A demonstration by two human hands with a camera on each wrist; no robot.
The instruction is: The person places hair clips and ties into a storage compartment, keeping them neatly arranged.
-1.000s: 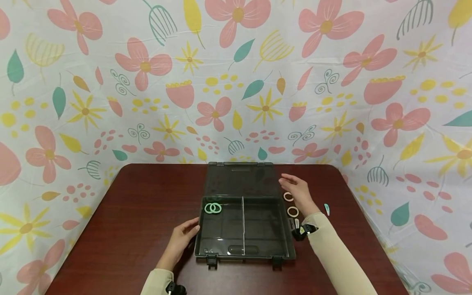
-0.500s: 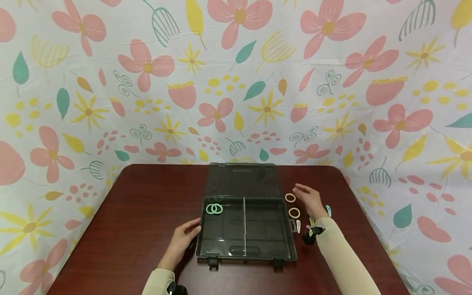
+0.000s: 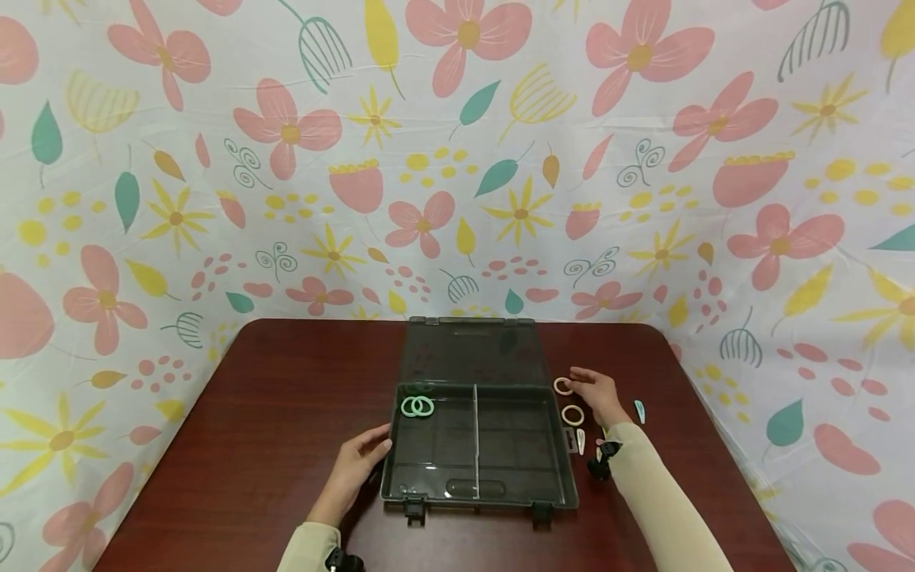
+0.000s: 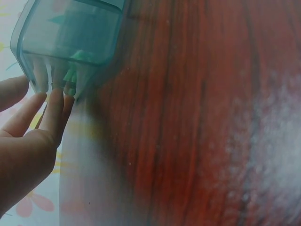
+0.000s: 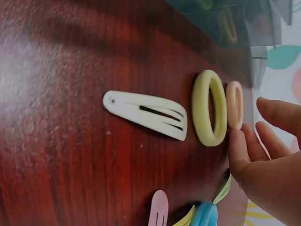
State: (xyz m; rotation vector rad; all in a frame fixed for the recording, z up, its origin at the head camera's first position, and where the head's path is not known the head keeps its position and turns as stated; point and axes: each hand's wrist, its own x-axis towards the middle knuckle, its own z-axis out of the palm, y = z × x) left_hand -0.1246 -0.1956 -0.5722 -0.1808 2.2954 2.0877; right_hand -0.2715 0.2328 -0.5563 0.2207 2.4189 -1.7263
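Observation:
A dark, see-through plastic case [image 3: 436, 469] lies with its lid back, its tray split by a divider. My left hand [image 3: 352, 465] rests extended fingers against the case's left wall, also visible in the left wrist view. Two green hair ties [image 3: 418, 407] overlap in the left compartment. On the right, my right hand [image 3: 600, 399] reaches to the peach hair tie [image 5: 234, 104]; a fingertip appears to touch its edge, the fingers not closed round it. Next to that tie are a pale yellow hair tie [image 5: 202, 110] and a white snap hair clip [image 5: 141, 113].
A teal snap clip [image 3: 639, 411] lies right of my right hand. Near my right wrist are a pink clip [image 5: 159, 207], a blue hair tie [image 5: 205, 215] and yellow clips. The case's lid [image 3: 472, 353] lies back toward the floral cloth [image 3: 422, 143].
My right hand has moved away from the case lid, down and to the right, then slightly left to the peach hair tie. The left hand has stayed at the case; the head view shifted slightly.

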